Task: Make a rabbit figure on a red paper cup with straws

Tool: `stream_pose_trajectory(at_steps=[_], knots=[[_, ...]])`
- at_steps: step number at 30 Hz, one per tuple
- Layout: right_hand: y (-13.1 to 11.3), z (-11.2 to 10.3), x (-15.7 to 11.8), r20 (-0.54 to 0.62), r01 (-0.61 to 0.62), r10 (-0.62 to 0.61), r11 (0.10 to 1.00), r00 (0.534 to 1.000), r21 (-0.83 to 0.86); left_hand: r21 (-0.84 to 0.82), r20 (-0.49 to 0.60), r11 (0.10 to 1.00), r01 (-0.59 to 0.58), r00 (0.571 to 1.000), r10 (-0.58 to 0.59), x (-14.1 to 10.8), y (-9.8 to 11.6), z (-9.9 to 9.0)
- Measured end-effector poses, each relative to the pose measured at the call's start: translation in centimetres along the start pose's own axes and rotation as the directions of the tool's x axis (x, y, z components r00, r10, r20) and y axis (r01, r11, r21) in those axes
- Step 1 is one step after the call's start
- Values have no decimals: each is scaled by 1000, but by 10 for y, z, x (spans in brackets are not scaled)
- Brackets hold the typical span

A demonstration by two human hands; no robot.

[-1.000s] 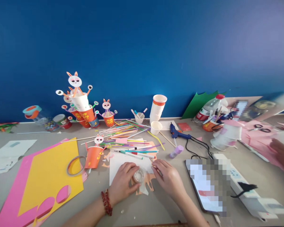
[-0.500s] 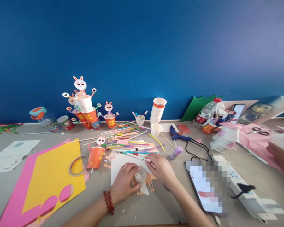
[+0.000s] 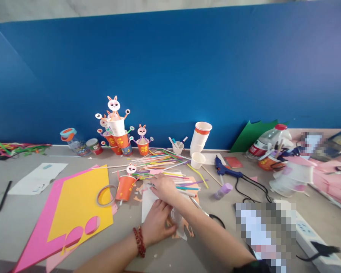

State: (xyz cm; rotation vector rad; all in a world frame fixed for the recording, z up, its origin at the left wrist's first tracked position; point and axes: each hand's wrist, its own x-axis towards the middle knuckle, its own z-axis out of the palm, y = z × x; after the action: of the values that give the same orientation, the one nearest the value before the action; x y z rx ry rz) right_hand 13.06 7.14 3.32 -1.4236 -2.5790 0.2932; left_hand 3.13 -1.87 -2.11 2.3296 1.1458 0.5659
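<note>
My left hand (image 3: 158, 223), with a red bead bracelet at the wrist, is closed around a small clear cup (image 3: 176, 216) above orange paper cut-outs (image 3: 189, 230). Crossing over beyond it, my right hand (image 3: 165, 186) reaches to the near edge of a pile of coloured sticks (image 3: 161, 156); its fingertips are too unclear to show what they hold, if anything. Under both hands lies a white sheet (image 3: 146, 204). An orange cup with a rabbit face (image 3: 125, 187) stands left of them, beside a roll of tape (image 3: 105, 196). Scissors (image 3: 216, 220) lie partly behind my right forearm.
Yellow paper (image 3: 79, 204) lies on pink sheets at left. Rabbit cups (image 3: 122, 141) stand stacked near the blue wall. A blue glue gun (image 3: 227, 170), purple glue stick (image 3: 224, 190), phone (image 3: 258, 235) and power strip (image 3: 304, 227) are at right.
My right hand has moved left, across the front of my left hand, to the stick pile. The view has shifted, so the scissors show and the other person's hand at right is gone.
</note>
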Motion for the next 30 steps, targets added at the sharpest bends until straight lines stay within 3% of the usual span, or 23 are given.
stream_pose_trajectory(at_steps=[7, 12, 17, 19, 22, 26, 30], knots=[[-9, 1, 19, -11, -85, 85, 996, 996, 3, -17, -3, 1000, -16, 1000, 16, 1, 0, -1], [14, -29, 5, -84, -171, 183, 976, 980, 134, -32, -3, 998, -54, 999, 54, 3, 4, -6], [44, -61, -31, -182, -201, 260, 936, 948, 290, -32, 16, 997, -65, 998, 65, 3, 9, -12], [52, -67, -50, -279, -143, 302, 869, 912, 473, -36, 9, 997, -75, 997, 75, 3, 9, -12], [58, -69, -77, -355, -7, 387, 684, 851, 729, -33, -12, 995, -99, 995, 99, 2, 9, -13], [56, -65, -109, -357, 12, 460, 600, 813, 800, -27, -17, 993, -113, 993, 113, 1, 11, -15], [51, -62, -135, -390, 43, 554, 537, 735, 843, -14, -3, 992, -124, 992, 124, 1, 13, -17]])
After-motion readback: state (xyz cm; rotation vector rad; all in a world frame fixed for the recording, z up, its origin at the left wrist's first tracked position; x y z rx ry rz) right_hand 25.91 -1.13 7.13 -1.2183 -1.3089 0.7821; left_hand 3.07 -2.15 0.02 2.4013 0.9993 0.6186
